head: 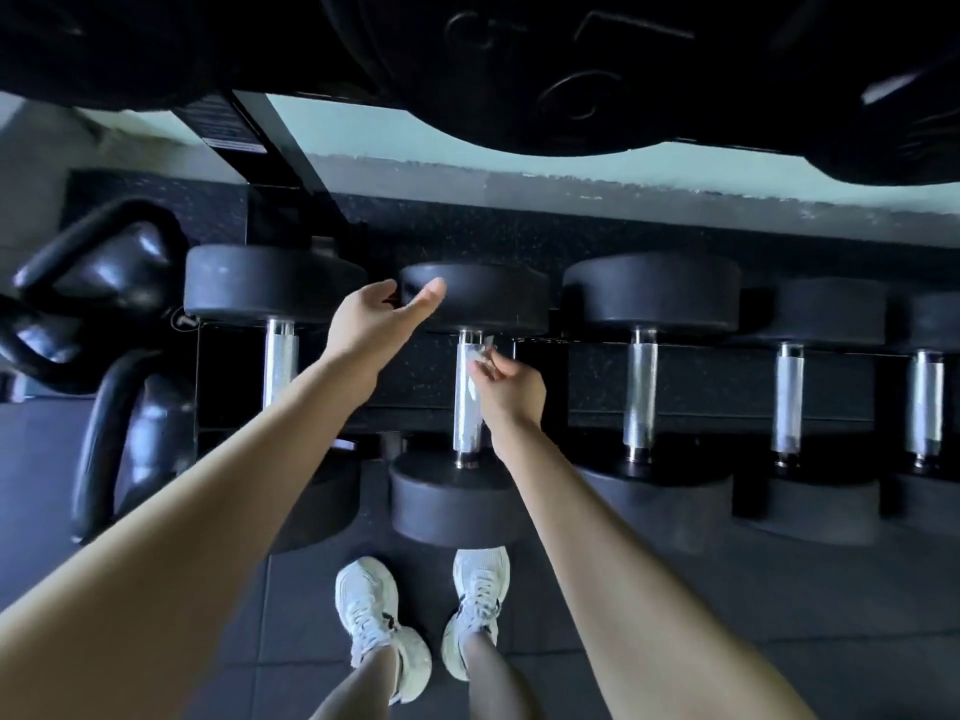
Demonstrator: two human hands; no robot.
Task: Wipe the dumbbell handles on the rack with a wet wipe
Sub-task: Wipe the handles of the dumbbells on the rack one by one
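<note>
Chrome knurled dumbbell handle (466, 407) looks mid-wipe: right hand (511, 389) fingers pinch what's probably a small crumpled wet wipe (480, 354), left hand (382, 314) fingers spread. Next it needs dragging down the bar.

rightmost dumbbell (930, 397): cut by right edge | wet wipe (480, 356): blurred, shape unclear | rack label (228, 127): unreadable

1. Two black kettlebells at the far left, one (104, 272) farther back, one (150, 433) closer, both shiny, with big looped handles.
2. Big round black weight plates (519, 70) up top, dark and blurry.
3. Pale green wall (363, 127) behind, with a rough grey strip along the bottom.
4. Dark grey floor tiles (727, 641) below.
5. Left white shoe (374, 621) beside right white shoe (478, 605), both laced, standing on the tiles.
</note>
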